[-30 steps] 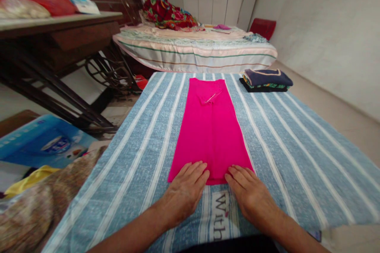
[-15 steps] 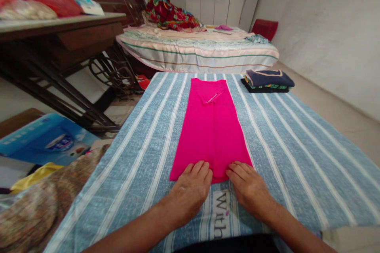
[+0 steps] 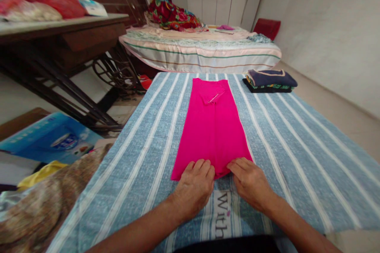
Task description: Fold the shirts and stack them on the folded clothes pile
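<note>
at the cover's (image 3: 133, 146) far right corner lie folded clothes (image 3: 271, 81); left hand (image 3: 194, 184) and right hand (image 3: 249, 184) pinch a pink garment (image 3: 212, 130).

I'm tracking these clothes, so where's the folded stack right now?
In the head view, the folded stack sits near the far edge of the striped cloth, right of the pink garment, with the bed beyond.

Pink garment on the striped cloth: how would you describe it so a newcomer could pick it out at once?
Find the blue cloth with white stripes in front of the person. Along its middle lies the pink garment, long and flat, with the hands at its near end. Its plain, vivid pink sets it apart from the mostly dark folded stack to its right.
</note>
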Demonstrator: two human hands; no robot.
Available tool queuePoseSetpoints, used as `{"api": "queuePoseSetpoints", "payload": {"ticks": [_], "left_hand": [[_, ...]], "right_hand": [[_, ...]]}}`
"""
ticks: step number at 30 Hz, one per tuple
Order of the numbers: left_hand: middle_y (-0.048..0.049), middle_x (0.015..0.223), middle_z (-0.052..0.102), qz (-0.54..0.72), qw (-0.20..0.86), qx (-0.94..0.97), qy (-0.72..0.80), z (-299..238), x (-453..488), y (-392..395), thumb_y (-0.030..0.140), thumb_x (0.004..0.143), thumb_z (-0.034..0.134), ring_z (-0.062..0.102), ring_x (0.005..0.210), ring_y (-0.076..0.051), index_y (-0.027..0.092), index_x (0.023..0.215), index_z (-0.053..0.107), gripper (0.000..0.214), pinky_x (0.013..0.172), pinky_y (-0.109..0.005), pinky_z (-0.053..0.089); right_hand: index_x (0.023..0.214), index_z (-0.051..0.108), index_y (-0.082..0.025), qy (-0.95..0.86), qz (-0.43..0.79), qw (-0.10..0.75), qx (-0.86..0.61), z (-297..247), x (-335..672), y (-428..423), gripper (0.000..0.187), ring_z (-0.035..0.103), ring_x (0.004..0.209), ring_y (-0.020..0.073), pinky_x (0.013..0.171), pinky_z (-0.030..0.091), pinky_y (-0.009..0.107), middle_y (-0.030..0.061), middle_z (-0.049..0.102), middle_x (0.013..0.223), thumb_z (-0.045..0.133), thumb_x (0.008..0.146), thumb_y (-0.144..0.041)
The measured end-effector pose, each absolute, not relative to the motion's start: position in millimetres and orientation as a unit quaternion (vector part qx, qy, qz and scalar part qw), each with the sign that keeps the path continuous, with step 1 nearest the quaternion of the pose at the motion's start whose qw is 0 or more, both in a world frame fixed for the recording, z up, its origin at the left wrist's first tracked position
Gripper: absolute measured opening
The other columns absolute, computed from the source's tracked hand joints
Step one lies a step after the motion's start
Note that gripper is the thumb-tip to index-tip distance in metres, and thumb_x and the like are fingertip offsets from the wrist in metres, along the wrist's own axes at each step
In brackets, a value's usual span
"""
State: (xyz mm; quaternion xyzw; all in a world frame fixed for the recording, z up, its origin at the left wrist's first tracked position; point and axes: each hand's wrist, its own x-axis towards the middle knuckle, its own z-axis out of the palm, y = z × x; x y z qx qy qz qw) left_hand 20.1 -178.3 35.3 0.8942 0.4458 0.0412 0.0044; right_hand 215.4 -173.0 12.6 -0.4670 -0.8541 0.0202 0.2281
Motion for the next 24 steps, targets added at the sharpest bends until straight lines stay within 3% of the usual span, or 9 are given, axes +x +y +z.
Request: {"api": "queuePoseSetpoints", "payload": {"ticks": [5,11,15,24], "left_hand": [[-0.0078,0.097,0.06,0.048,0.008,0.895,0.443,33,21,-174,0.017,0.088,0.043,0.054,0.097,-0.022,0.017,0.102,0.057,0.02,0.086,-0.039,0.046],[-0.0055,0.088,0.059,0.03,0.007,0.887,0.461,37,26,-169,0.025,0.088,0.048,0.055,0.086,-0.022,0.018,0.094,0.058,0.013,0.076,-0.038,0.048],[-0.0046,0.086,0.059,0.019,0.004,0.891,0.454,36,28,-166,0.02,0.088,0.047,0.055,0.083,-0.023,0.018,0.093,0.057,0.011,0.073,-0.039,0.049],[-0.0062,0.089,0.059,-0.013,0.006,0.902,0.432,35,28,-158,0.012,0.088,0.039,0.056,0.089,-0.024,0.017,0.094,0.057,0.019,0.082,-0.042,0.048]], "right_hand": [[0.088,0.066,-0.017,-0.851,0.02,0.204,-0.484,19,213,-170,0.027,0.055,0.077,0.018,0.073,0.044,0.029,0.0055,0.062,0.08,0.044,0.08,-0.003],[0.084,0.065,-0.019,-0.848,0.024,0.182,-0.497,22,210,-166,0.026,0.055,0.076,0.0185,0.07,0.04,0.03,0.0039,0.062,0.079,0.045,0.079,-0.002],[0.078,0.063,-0.019,-0.847,0.016,0.159,-0.507,24,207,-164,0.021,0.053,0.071,0.0193,0.067,0.036,0.032,0.0028,0.06,0.074,0.05,0.077,-0.003],[0.086,0.067,-0.019,-0.823,-0.07,0.131,-0.549,22,201,-162,0.019,0.056,0.072,0.0221,0.068,0.036,0.035,0.0067,0.065,0.076,0.057,0.078,-0.005]]}}
